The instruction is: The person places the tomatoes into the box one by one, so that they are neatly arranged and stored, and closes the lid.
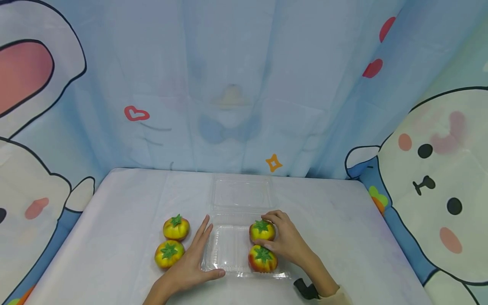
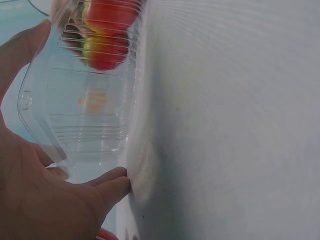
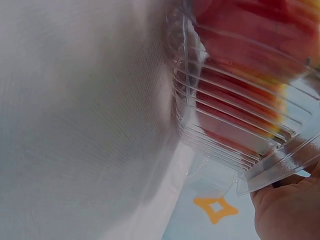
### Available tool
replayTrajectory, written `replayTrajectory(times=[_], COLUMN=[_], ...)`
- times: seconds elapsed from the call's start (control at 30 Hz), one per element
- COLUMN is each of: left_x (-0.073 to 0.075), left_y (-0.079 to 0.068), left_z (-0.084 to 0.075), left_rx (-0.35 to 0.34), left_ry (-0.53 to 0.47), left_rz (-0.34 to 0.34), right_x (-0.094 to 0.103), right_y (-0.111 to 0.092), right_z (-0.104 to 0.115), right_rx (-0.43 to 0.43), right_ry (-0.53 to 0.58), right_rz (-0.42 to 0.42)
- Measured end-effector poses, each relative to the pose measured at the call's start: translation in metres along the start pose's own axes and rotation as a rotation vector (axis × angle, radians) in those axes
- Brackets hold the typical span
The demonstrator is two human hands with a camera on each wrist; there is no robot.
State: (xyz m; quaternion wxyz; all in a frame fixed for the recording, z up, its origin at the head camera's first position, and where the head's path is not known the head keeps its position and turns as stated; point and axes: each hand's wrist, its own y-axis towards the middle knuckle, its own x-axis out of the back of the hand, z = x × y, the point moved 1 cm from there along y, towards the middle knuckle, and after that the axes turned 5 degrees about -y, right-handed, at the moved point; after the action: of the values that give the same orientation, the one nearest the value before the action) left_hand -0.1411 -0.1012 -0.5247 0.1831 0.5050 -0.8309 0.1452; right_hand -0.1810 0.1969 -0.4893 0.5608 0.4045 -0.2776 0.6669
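Observation:
A clear plastic clamshell box (image 1: 228,245) lies on the table with its lid folded back, away from me. Two yellow-red tomatoes with green leafy tops sit in its right half, a far tomato (image 1: 262,231) and a near tomato (image 1: 263,259). My right hand (image 1: 287,241) grips the far one, thumb on its near side and fingers round its far side. Fingers extended and thumb spread, my left hand (image 1: 188,264) is at the box's left side and front corner. The left wrist view shows the box wall (image 2: 95,130) between that thumb and fingers.
Left of my left hand, two more tomatoes stand on the white cloth, one farther (image 1: 176,228) and one nearer (image 1: 167,254). The transparent lid (image 1: 242,192) lies toward the table's back edge. A printed blue curtain (image 1: 228,84) hangs behind. A black strap piece (image 1: 306,289) is at my right wrist.

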Motion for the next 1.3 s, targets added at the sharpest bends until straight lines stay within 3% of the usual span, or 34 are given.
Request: replayTrajectory(times=[0.47, 0.73, 1.07, 1.3], left_x=[0.0, 0.0, -0.001, -0.001], left_y=[0.0, 0.0, 0.001, 0.001], left_z=[0.0, -0.001, 0.0, 0.0], left_rx=[0.007, 0.011, 0.015, 0.024], left_ry=[0.008, 0.013, 0.013, 0.018], left_rz=[-0.002, -0.007, -0.007, -0.009], right_x=[0.003, 0.013, 0.03, 0.032], right_y=[0.001, -0.003, -0.021, -0.033], right_z=[-0.003, -0.006, -0.017, -0.025], right_rx=[0.013, 0.047, 0.017, -0.086], right_ry=[-0.02, 0.076, 0.041, 0.227], right_rz=[0.001, -0.008, -0.09, 0.025])
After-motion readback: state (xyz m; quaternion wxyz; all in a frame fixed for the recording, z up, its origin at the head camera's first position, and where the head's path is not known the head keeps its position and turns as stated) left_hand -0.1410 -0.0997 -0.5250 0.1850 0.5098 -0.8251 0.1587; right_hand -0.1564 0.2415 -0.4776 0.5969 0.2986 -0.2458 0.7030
